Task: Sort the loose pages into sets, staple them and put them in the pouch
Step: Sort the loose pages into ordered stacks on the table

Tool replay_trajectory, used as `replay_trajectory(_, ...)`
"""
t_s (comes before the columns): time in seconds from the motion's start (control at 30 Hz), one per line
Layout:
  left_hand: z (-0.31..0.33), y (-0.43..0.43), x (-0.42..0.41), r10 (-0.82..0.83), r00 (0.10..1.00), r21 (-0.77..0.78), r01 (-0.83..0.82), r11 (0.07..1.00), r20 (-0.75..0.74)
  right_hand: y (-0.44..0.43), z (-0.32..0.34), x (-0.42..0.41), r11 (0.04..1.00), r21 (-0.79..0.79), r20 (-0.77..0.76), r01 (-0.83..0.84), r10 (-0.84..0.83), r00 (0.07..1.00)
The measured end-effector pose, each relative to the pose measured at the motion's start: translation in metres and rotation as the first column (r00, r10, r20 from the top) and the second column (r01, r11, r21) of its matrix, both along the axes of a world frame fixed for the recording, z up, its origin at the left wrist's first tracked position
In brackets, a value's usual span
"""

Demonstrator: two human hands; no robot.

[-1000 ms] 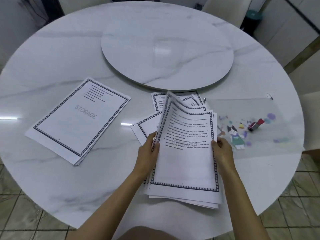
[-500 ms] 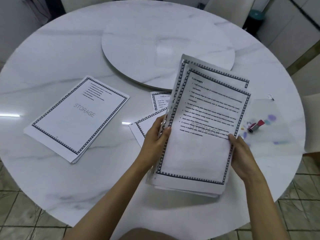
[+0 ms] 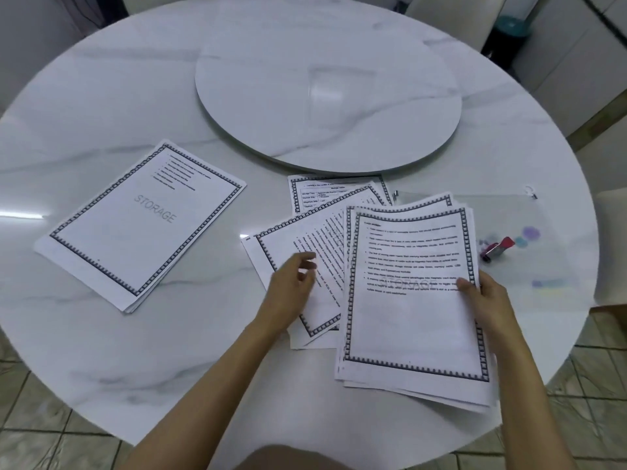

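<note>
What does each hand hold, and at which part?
The right hand holds the stack of pages at its right edge, thumb on top. The left hand holds nothing.

I'm seeing two slender bare forearms (image 3: 210,378) coming in from six o'clock, skin uncovered from frame edge to left hand (image 3: 292,284) and right hand (image 3: 488,300).

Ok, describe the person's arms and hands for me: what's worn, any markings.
The left arm and right arm are bare to the frame's edge, with no sleeves. The left hand and right hand wear no gloves. No watch, bracelet or ring shows, though the left hand is blurred, so small details there are uncertain.
</note>
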State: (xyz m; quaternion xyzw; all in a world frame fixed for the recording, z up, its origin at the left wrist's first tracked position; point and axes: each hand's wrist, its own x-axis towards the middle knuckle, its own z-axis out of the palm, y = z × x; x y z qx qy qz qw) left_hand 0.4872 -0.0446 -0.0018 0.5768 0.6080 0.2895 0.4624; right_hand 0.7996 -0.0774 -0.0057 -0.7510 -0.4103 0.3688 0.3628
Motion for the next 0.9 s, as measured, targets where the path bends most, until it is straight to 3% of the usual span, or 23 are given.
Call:
replay_trajectory(0.1,-0.011,0.023,-0.022,0.118,0.978,0.134,-0.095,0.986,-0.173,-0.007,-0.001,0.007,0.999,0.03,-0.023,0.015,-0.014,1.0)
replay_trajectory(0.23,-0.024,0.054,-0.042,0.165,0.886,0.186,-0.091,0.978,-0.434,-0.013,0.006,0.011,0.992,0.108,-0.069,0.071,-0.063,0.996)
replay_trajectory(0.53,-0.022,0.077,-0.043,0.061,0.737,0.152,0.057,0.987,-0.673,-0.019,0.015,0.026,0.968,0.177,-0.119,0.177,-0.157,0.98)
replay_trajectory(0.63,-0.017,0.077,-0.042,0.046,0.735,0.108,0.037,0.993,-0.677,-0.017,0.017,0.024,0.955,0.179,-0.152,0.237,-0.211,0.965)
replay_trajectory(0.73,-0.013,0.073,-0.044,0.052,0.814,0.036,-0.038,0.999,-0.579,-0.017,0.023,0.018,0.947,0.199,-0.194,0.251,-0.213,0.958)
replay_trajectory(0.9,-0.011,0.057,-0.045,0.003,0.918,-0.015,-0.01,1.0,-0.397,-0.022,0.026,0.013,0.939,0.222,-0.227,0.262,-0.212,0.951)
